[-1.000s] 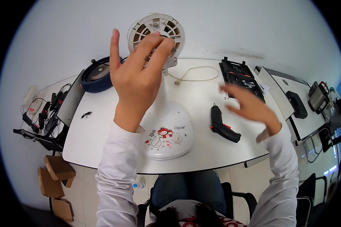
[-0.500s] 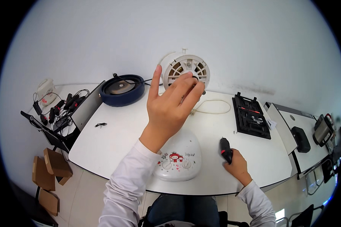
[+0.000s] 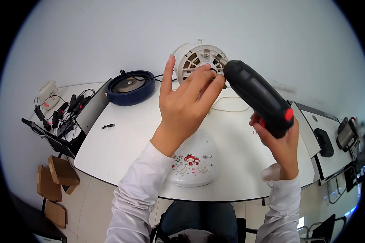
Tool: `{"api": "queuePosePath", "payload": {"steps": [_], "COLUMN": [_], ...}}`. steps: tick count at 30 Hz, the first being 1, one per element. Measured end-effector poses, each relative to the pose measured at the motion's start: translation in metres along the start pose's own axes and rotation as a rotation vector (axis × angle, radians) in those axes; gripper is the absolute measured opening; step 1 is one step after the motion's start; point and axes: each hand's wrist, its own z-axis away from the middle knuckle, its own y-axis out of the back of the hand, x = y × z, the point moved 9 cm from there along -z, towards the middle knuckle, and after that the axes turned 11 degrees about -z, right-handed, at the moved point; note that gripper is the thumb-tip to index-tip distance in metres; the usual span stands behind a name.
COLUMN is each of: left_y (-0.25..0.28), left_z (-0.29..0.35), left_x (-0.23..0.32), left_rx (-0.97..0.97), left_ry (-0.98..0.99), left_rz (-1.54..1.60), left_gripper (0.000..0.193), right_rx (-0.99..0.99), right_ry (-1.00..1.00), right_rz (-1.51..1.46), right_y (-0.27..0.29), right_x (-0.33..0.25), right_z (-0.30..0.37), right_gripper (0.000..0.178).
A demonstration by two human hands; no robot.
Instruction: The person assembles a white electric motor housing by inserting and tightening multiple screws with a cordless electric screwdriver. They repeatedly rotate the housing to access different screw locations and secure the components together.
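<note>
A white appliance stands upright on the table, with a round slotted motor housing (image 3: 200, 52) on top and a base (image 3: 195, 178) carrying a cartoon print and two knobs. My left hand (image 3: 188, 97) is raised in front of the housing, little finger stretched up and the other fingers curled in at its centre. A small dark part shows beside those fingertips; what they pinch is mostly hidden. Gripped in my right hand (image 3: 286, 146) is a black electric screwdriver (image 3: 257, 91) with red buttons, its tip pointing at the housing's right side. Whether the tip touches cannot be told.
At the back left lies a blue round part (image 3: 129, 97) with a dark disc inside. A short black cable (image 3: 108, 126) is near the left edge. A pale cord (image 3: 231, 110) loops behind my hands. Left side table holds tangled black-and-red tools (image 3: 67, 111); cardboard boxes (image 3: 63, 174) are below.
My right hand has lifted the screwdriver from low over the table's right up to the motor housing. My left hand stays at the housing. The screwdriver now blocks the black tool case.
</note>
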Motion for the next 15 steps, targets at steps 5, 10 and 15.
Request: {"api": "queuePosePath", "payload": {"steps": [5, 10, 15], "left_y": [0.003, 0.0, -0.001], "left_z": [-0.003, 0.001, 0.003], "left_x": [0.0, -0.001, -0.002], "left_rx": [0.055, 0.017, -0.017], "left_ry": [0.013, 0.014, 0.023], "left_rz": [-0.028, -0.003, 0.037], "left_gripper": [0.015, 0.024, 0.033], "right_rx": [-0.012, -0.009, -0.051], "right_ry": [0.002, -0.033, -0.072], "right_rz": [-0.051, -0.08, -0.065], "right_y": [-0.002, 0.003, 0.001], "right_x": [0.009, 0.011, 0.015], "right_z": [-0.01, -0.014, -0.021], "right_gripper": [0.031, 0.029, 0.026]}}
